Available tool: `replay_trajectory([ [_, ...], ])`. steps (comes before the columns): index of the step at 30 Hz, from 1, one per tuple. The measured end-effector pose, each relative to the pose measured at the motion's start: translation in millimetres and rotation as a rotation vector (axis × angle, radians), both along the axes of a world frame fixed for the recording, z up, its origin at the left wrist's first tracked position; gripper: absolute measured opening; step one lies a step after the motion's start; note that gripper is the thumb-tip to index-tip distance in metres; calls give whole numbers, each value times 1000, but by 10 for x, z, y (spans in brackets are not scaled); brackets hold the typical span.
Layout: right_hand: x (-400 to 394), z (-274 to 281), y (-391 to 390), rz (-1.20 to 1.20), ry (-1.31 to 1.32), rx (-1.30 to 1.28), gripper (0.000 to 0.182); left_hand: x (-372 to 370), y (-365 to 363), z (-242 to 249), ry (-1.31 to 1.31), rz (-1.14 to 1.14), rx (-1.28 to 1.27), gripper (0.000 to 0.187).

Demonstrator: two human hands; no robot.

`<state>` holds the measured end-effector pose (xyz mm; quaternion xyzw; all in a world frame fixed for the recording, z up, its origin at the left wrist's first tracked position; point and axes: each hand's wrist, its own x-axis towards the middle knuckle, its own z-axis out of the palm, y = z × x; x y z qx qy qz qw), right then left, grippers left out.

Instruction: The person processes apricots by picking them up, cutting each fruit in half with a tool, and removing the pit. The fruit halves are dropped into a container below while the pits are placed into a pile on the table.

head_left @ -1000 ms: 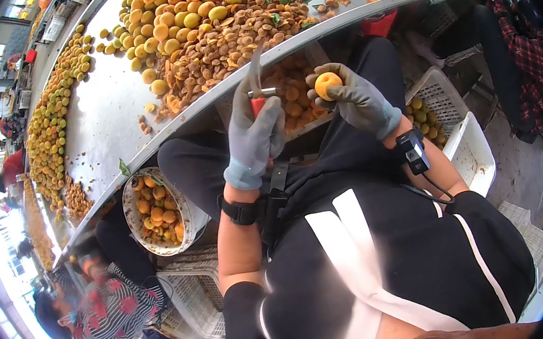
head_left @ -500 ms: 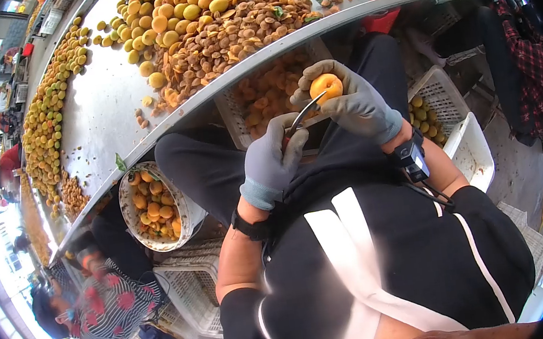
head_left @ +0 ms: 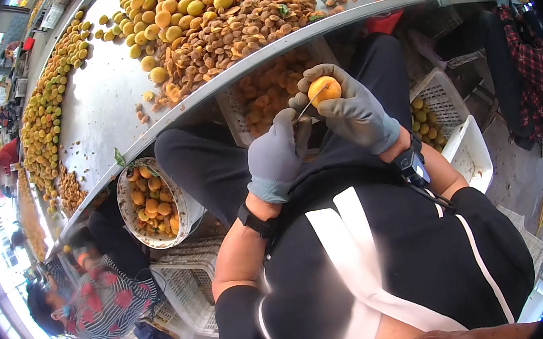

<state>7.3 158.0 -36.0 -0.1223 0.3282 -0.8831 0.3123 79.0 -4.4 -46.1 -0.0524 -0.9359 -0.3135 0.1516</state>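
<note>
My right hand (head_left: pixel 362 109), in a grey glove, holds an orange apricot (head_left: pixel 325 91) between fingers and thumb. My left hand (head_left: pixel 274 156), also gloved, is closed on a thin knife (head_left: pixel 310 103), whose blade lies against the apricot's face. Both hands are above my lap, just in front of the metal table (head_left: pixel 103 101). Beneath them, partly hidden, a crate (head_left: pixel 233 117) holds orange fruit pieces. On the table lie a heap of whole apricots (head_left: pixel 170 13) and a brown pile of pits (head_left: pixel 224 44).
A white bucket (head_left: pixel 190 212) of apricots stands at the left by my knee. Stacked crates (head_left: pixel 188 293) are below it. At right are a crate of fruit (head_left: pixel 441 100) and a white bin (head_left: pixel 474 156). One co-worker (head_left: pixel 99 299) sits left, another (head_left: pixel 535 72) right.
The blade has moved from the apricot's lower edge to across its face. My left hand has turned slightly, and the apricot has shifted a little left.
</note>
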Motion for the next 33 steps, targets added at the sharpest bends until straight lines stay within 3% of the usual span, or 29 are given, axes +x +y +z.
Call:
replay_trajectory([
  [5,2,82,-45,-27,-110,-5,43,-53,34,-19,-24,7,-7,23],
  [10,-67,70,-30,-31,75,124,44,-96,29,-30,-79,-30,73,24],
  [13,-103,75,-28,-49,-1,270,46,-148,4,-31,-163,-42,122,27],
  [16,-110,6,-41,-91,-87,196,48,-154,0,-81,-207,-33,144,30],
  [22,-50,-28,19,-106,19,309,49,-110,-13,-109,-181,-18,116,30],
  [25,-62,-10,0,-122,-102,208,48,-147,12,-79,-62,-10,95,29],
  [33,-111,-13,20,21,-200,101,39,-158,19,-125,-79,17,-35,26],
])
